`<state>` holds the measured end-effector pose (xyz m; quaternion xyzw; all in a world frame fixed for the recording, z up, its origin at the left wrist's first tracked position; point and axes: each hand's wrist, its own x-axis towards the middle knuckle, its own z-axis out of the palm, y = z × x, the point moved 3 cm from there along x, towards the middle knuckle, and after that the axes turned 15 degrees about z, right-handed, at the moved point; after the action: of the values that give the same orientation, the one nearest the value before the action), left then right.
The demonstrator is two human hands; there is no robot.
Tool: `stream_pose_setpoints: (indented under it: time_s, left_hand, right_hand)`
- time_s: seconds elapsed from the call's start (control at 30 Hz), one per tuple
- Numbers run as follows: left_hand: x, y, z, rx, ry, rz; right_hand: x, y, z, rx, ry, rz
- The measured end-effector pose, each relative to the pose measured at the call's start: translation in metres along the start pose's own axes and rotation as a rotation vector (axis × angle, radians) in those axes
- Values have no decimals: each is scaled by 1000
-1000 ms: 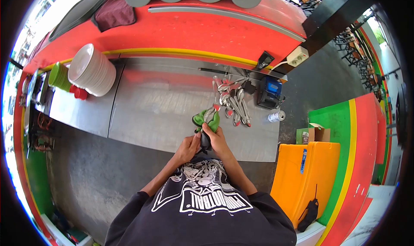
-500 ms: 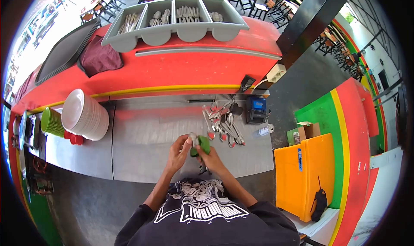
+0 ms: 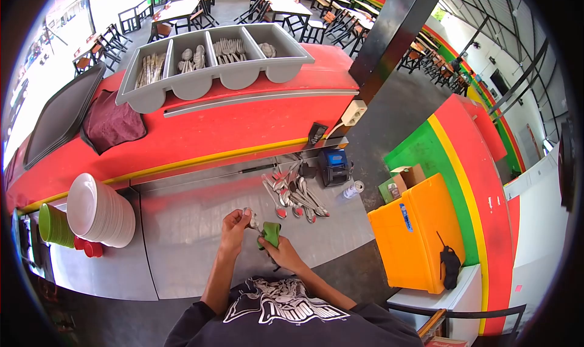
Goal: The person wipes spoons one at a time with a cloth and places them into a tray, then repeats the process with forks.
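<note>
Head view: left hand [image 3: 232, 228] pinches a spoon [image 3: 252, 220] at its bowl, fingers closed; right hand [image 3: 283, 251] is closed on a green cloth [image 3: 271, 234]. Both are above the metal counter [image 3: 188, 237], near the cutlery pile [image 3: 295, 195].

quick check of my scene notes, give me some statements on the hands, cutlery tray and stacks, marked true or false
1. The right hand holds a green cloth. True.
2. The left hand is empty. False: its fingers hold metal cutlery.
3. The gray cutlery tray has two compartments. False: it has four.
4. Forks are in the tray. True.
5. The green stack is right of the white plates. False: it is left of them.
</note>
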<state>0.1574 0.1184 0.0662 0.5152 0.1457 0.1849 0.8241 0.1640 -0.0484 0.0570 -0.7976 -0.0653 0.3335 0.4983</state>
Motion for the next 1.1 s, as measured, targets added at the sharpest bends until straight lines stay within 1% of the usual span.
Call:
stream_pose_setpoints:
  time_s: [0.07, 0.17, 0.27, 0.37, 0.4, 0.47, 0.57, 0.6, 0.7, 0.8, 0.9, 0.93, 1.03, 1.1]
  left_hand:
    - [2, 2, -1, -26, -41, 15]
    - [8, 0, -6, -58, -69, 14]
    - [12, 0, -9, -95, -41, 4]
    - [20, 14, -13, -166, -25, 2]
    - [24, 22, -15, -195, -26, 2]
    - [32, 38, -13, -202, -96, 41]
    - [37, 53, -3, -213, -190, 68]
    - [37, 55, 3, -217, -219, 70]
    - [40, 53, 18, -264, -327, 61]
    - [54, 64, 32, -169, -420, 118]
    - [68, 103, 61, 63, -500, 311]
    - [75, 116, 70, 160, -489, 370]
    - [103, 154, 98, 279, -546, 547]
    - [135, 172, 116, 361, -591, 753]
  right_hand:
    - [-7, -1, -2, -12, 31, -53]
    - [-22, -8, -8, 48, 50, 20]
    - [-24, 1, -11, 128, 76, -80]
    - [-31, -1, -21, 420, -24, 125]
    - [-31, 0, -25, 502, -55, 145]
    - [-32, 4, -32, 667, -116, 189]
    - [-42, -7, -38, 935, -248, 318]
    - [-43, -11, -39, 947, -266, 332]
    - [-40, -17, -39, 843, -258, 283]
    - [-30, -23, -47, 726, -265, 224]
    - [-23, -48, -62, 683, -121, 103]
    - [-22, -62, -70, 633, -59, 101]
    - [-12, -102, -92, 634, 85, -88]
    - [-9, -138, -110, 569, 180, -185]
